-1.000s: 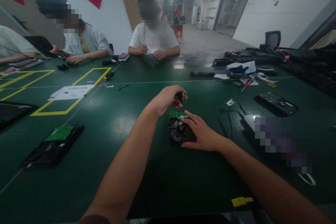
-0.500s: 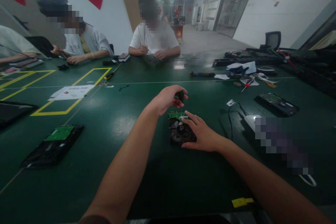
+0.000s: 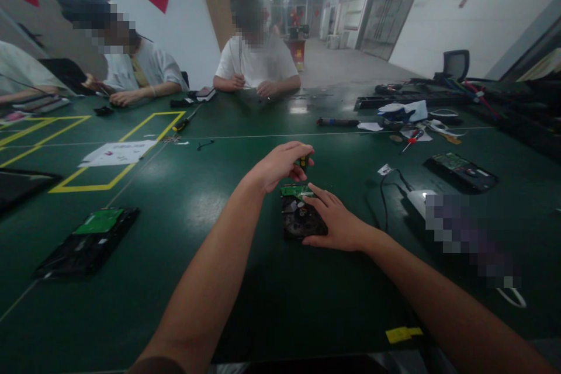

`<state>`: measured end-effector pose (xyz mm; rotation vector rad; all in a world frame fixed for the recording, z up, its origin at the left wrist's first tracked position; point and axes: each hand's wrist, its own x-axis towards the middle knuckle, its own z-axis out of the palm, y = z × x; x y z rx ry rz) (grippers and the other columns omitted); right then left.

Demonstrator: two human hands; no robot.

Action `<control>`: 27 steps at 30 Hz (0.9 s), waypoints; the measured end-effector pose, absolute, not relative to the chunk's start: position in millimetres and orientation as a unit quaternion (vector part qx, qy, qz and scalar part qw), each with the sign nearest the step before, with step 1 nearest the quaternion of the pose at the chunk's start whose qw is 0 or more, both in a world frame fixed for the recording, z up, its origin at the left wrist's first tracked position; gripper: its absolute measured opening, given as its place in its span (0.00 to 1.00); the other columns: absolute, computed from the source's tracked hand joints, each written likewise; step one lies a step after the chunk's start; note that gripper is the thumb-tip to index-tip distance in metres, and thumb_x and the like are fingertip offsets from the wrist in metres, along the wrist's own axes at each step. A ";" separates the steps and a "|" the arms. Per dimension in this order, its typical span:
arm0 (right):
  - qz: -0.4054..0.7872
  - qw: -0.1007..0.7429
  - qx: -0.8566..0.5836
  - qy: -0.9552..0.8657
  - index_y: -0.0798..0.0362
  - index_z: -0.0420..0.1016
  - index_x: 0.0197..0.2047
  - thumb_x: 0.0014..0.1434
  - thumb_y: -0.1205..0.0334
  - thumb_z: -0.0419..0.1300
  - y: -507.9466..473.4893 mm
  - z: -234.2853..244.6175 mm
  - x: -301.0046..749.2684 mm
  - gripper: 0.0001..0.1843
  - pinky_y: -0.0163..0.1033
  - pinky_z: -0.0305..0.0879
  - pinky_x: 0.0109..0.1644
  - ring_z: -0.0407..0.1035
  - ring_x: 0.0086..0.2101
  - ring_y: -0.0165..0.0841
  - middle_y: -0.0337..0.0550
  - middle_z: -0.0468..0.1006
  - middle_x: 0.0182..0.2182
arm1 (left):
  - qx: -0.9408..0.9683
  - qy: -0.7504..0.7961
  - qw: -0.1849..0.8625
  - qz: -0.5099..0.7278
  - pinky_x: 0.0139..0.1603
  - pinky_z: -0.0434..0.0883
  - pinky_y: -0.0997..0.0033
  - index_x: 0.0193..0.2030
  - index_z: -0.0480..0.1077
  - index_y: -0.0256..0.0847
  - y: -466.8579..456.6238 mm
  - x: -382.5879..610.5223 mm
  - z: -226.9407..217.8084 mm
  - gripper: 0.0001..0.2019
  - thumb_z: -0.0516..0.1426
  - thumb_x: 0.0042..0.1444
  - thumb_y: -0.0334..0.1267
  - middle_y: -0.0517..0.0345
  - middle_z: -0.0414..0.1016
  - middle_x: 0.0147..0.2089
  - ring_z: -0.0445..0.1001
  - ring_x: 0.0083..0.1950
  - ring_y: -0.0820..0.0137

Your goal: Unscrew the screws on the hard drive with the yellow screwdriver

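In the middle of the table lies a hard drive (image 3: 302,216) with a green circuit board at its far end. My left hand (image 3: 284,166) is closed around the black and yellow handle of a screwdriver (image 3: 304,162), held upright above the board. The shaft is hard to make out, and I cannot tell whether its tip touches a screw. My right hand (image 3: 337,219) grips the drive from the right, thumb along the near edge and fingers reaching over the board.
Another hard drive (image 3: 87,242) lies at left, a third (image 3: 461,171) at right. A corded, partly blurred device (image 3: 421,201) is beside my right forearm. Farther off are a paper sheet (image 3: 118,153), a red screwdriver (image 3: 412,139) and a dark cylindrical tool (image 3: 337,122). Co-workers sit across the table.
The screwdriver handle has turned in my left hand, and its yellow markings now show. My right hand and the hard drive stay in place.
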<state>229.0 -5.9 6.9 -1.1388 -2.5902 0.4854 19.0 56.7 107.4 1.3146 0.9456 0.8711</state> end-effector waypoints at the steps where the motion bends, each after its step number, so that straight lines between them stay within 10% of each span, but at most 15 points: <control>1: 0.167 0.133 -0.393 -0.895 0.51 0.56 0.73 0.53 0.27 0.63 -5.9 7.3 228.9 0.55 0.66 0.46 0.73 0.42 0.73 0.57 0.59 0.43 0.76 | 0.563 0.407 0.612 0.378 0.29 0.70 0.72 0.46 0.71 0.40 56.6 19.1 107.4 0.09 0.57 0.66 0.43 0.50 0.80 0.43 0.74 0.26 0.75; 27: 0.162 0.142 -0.386 -0.897 0.50 0.57 0.72 0.53 0.28 0.64 -5.5 4.3 229.5 0.54 0.67 0.46 0.73 0.43 0.73 0.58 0.59 0.44 0.76 | 0.555 0.395 0.629 0.375 0.32 0.73 0.68 0.48 0.71 0.39 58.2 16.4 108.9 0.13 0.53 0.64 0.43 0.47 0.79 0.44 0.78 0.31 0.68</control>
